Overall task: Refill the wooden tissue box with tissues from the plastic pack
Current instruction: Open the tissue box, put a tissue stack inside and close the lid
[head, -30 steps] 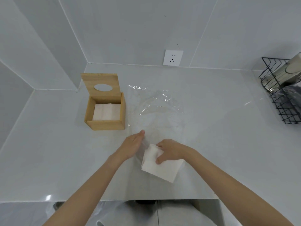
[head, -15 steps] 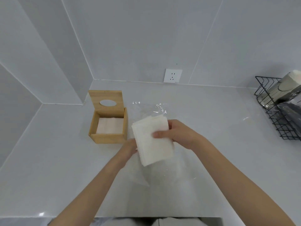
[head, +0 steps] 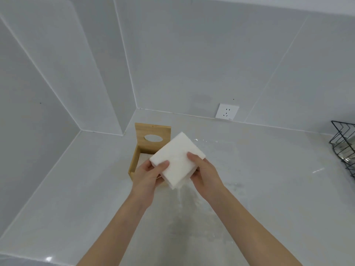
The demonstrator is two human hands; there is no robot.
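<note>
Both hands, left hand (head: 148, 174) and right hand (head: 204, 173), are clasped on the tissue stack (head: 177, 160), held just above the open wooden box (head: 137, 156).

Head cam, wide-angle, looks fwd/down at counter (head: 269, 189), close.

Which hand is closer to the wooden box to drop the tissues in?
Probably the left hand: it holds the tissue stack on the side of the open wooden tissue box. The right hand grips the far side.

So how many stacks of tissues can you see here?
2. One tissue stack is held in the air by both hands; another lies inside the open wooden box, mostly hidden behind them.
</note>
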